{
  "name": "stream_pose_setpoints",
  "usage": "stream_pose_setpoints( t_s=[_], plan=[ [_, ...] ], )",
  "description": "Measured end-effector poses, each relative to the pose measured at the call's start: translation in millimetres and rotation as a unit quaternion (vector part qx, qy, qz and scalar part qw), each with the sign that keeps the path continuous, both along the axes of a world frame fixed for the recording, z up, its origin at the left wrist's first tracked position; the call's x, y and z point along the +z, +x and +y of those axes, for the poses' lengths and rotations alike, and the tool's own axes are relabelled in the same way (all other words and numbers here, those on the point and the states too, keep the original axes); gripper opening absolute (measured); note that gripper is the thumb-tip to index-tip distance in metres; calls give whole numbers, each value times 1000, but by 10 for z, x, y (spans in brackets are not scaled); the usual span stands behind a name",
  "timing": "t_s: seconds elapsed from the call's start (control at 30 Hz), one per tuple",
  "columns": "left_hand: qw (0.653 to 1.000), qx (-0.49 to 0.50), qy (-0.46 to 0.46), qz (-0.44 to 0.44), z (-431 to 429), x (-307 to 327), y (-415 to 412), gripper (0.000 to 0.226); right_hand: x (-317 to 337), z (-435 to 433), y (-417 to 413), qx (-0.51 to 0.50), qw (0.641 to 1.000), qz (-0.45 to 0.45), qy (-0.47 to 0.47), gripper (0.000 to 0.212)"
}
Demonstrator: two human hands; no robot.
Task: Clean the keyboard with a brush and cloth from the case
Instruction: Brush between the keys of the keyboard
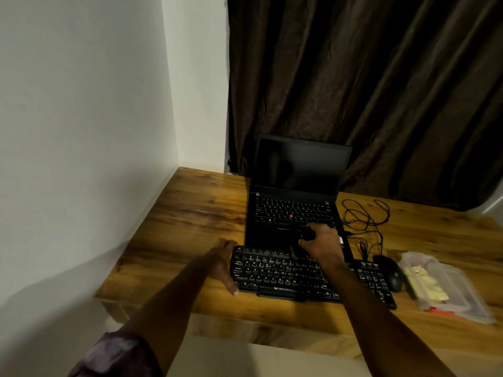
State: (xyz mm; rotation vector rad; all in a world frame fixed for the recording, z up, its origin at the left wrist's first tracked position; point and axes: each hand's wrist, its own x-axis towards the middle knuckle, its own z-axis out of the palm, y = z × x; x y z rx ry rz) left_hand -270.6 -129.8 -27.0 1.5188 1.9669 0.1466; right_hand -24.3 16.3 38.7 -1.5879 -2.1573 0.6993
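Right hand (322,244) has its grip closed around a small dark object, probably the brush (295,250), though it is too dark and blurred to be sure; the hand hovers over the far edge of the black keyboard (294,276). Left hand (224,265) has its grip released, palm flat against the keyboard's left end, thumb at the near corner. The keyboard lies across the near part of the wooden tabletop (190,213). Just right of the keyboard sits a black mouse (392,273), and right of that, a clear plastic case (449,289) with something yellow inside, perhaps the cloth. Directly behind the keyboard, touching its far edge, stands an open black laptop (295,191) with a dark screen. Behind and right of the keyboard, a thin black cable (364,216) lies in loose loops. Farther back hangs a dark brown curtain (367,77), with white wall (81,104) to the keyboard's left.
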Motion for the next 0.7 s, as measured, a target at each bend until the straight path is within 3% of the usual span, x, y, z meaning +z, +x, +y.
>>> stream_pose_setpoints(
  t_s=[0.3,0.43,0.7],
  plan=[
    [1000,1,4,7,-17,-2,16,144,-46,-231,-566,42,993,82,-72,47],
    [1000,2,10,7,-17,-11,7,145,-88,-196,-551,16,988,112,-104,51],
    [1000,4,4,-8,-28,36,20,148,-19,16,-133,-1,1000,19,-19,44]
  ],
)
